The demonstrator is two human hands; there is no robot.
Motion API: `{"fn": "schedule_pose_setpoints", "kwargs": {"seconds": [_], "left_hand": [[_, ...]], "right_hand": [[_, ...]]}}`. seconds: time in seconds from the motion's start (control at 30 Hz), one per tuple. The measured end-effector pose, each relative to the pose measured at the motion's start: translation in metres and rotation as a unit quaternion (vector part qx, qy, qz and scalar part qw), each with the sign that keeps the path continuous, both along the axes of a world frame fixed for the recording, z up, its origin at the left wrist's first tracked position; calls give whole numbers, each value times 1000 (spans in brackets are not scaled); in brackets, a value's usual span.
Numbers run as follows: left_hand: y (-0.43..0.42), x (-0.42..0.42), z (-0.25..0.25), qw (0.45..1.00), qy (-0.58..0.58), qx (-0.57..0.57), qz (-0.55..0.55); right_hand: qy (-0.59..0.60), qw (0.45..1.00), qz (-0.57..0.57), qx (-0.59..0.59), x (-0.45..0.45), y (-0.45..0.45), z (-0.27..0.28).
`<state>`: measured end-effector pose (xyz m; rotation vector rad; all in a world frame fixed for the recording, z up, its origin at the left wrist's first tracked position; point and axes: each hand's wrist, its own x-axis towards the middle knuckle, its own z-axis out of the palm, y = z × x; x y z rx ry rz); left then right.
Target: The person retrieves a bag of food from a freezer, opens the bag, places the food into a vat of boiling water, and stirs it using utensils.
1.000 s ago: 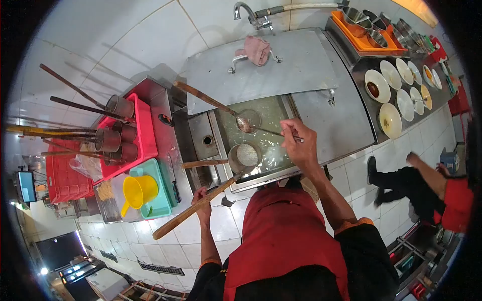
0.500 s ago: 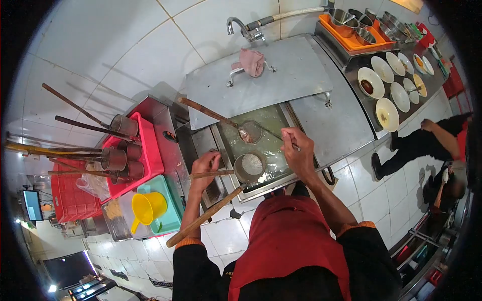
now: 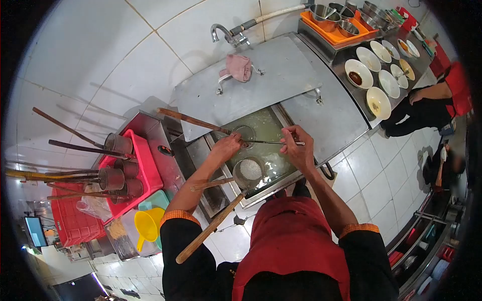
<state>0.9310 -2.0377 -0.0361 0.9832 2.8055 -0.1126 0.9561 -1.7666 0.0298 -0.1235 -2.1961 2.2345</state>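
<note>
Over a water-filled metal basin [image 3: 272,118], my left hand [image 3: 225,149] has its fingers curled at the basket end of the far wooden-handled noodle strainer [image 3: 193,119]. My right hand [image 3: 299,148] pinches a thin, dark-shafted utensil [image 3: 271,142]. Its far end reaches into the far strainer's basket beside my left fingers; the tip is hidden. Closer to me, a second noodle strainer [image 3: 249,170] sits in the water, and its wooden handle [image 3: 211,228] slants toward me over the basin's edge. Another wooden handle [image 3: 216,184] passes by my left forearm.
A metal cover with a pink cloth [image 3: 238,67] lies behind the basin, below a faucet [image 3: 226,34]. Several bowls [image 3: 358,73] stand on the right counter. On the left are a pink tray [image 3: 150,168] of strainers and a yellow dipper [image 3: 147,224]. A co-worker [image 3: 437,100] stands at right.
My left hand has moved up from the near strainer's handle to the far strainer. The utensil in my right hand now lies nearly level. The view has shifted, and the co-worker has come nearer the counter.
</note>
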Motion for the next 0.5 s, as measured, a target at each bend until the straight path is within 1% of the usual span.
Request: {"fn": "schedule_pose_setpoints", "kwargs": {"seconds": [0.03, 0.13, 0.23, 0.33, 0.4, 0.43, 0.5], "left_hand": [[1, -1, -1, 1000, 17, 11, -15], [2, -9, -11, 999, -44, 21, -17], [7, -12, -8, 993, -116, 28, 20], [4, -17, -26, 993, -112, 17, -24], [1, -16, -39, 994, -100, 36, -12], [1, -15, -39, 995, -94, 45, -7], [1, -14, -39, 997, -70, 24, -33]], "right_hand": [[-6, 1000, -2, -4, -1, 1, 1], [-20, 1000, -3, -2, -3, 6, 5], [-26, 1000, 3, 8, -3, 8, 9], [-26, 1000, 3, -1, -2, 9, 8], [-30, 1000, 2, -5, -3, 9, 5], [-30, 1000, 1, -7, -2, 9, 5], [-29, 1000, 0, -10, -2, 10, 5]]}}
